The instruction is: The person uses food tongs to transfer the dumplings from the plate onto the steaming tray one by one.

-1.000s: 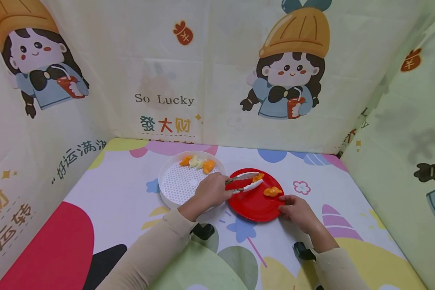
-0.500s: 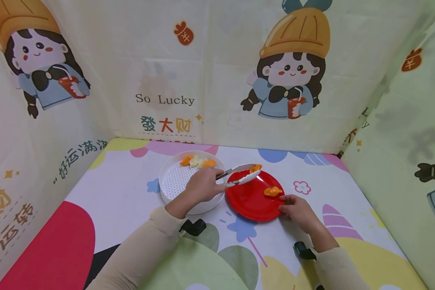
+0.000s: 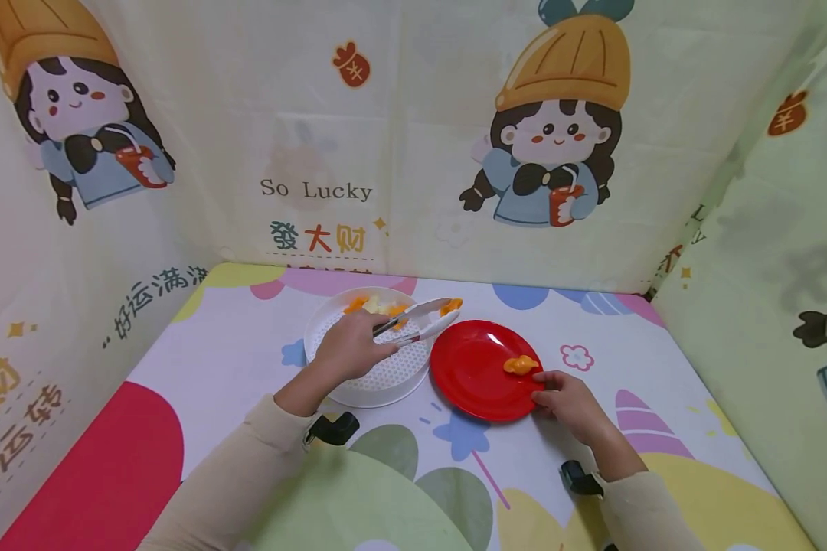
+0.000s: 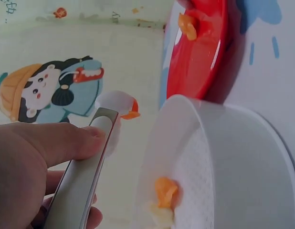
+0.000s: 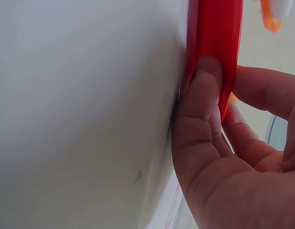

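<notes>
My left hand (image 3: 354,346) grips a pair of metal tongs (image 4: 83,176) with white tips. Between those tips is an orange dumpling-shaped piece (image 3: 451,307), held above the right rim of a round white steamer basket (image 3: 379,394) with a perforated floor. Inside the basket, at its far side, lie orange pieces (image 4: 166,192) and a pale one (image 4: 162,214). To the right stands a red plate (image 3: 478,383), with one orange piece (image 3: 520,365) near its right edge. My right hand (image 3: 570,405) pinches the plate's right rim between thumb and fingers, seen closely in the right wrist view.
Basket and plate stand side by side on a table (image 3: 241,367) with a colourful printed cover. Cartoon-printed cloth (image 3: 427,153) hangs behind it and along both sides. Black wrist straps (image 3: 334,428) with cameras sit at both sleeves.
The left hand has drawn the tongs left and up, carrying the orange piece from over the red plate to the basket's rim. My right hand stays on the plate.
</notes>
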Action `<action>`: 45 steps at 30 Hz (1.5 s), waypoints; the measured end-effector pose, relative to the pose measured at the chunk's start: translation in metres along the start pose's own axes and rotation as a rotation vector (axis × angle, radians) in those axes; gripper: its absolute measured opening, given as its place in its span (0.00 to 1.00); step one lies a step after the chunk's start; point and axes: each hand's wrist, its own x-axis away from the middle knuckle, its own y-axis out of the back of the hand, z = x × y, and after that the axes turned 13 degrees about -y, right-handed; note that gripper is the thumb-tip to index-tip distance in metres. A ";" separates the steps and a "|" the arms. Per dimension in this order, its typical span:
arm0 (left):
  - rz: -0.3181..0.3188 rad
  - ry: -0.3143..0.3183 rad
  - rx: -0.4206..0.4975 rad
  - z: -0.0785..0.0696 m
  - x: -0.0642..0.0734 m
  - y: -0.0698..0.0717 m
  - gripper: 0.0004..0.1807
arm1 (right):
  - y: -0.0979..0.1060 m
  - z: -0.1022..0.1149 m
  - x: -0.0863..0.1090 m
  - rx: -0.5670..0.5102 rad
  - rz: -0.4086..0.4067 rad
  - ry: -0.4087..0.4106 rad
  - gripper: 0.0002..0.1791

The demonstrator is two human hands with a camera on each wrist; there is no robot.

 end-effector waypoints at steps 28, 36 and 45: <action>0.005 0.056 0.008 0.050 0.026 0.004 0.28 | -0.001 0.000 0.000 0.000 -0.013 0.006 0.26; 0.033 0.073 -0.005 0.048 0.024 -0.001 0.27 | -0.002 -0.001 -0.001 -0.007 -0.016 0.018 0.26; 0.047 0.087 -0.024 0.050 0.021 -0.006 0.28 | -0.001 -0.001 -0.002 -0.006 -0.008 0.029 0.25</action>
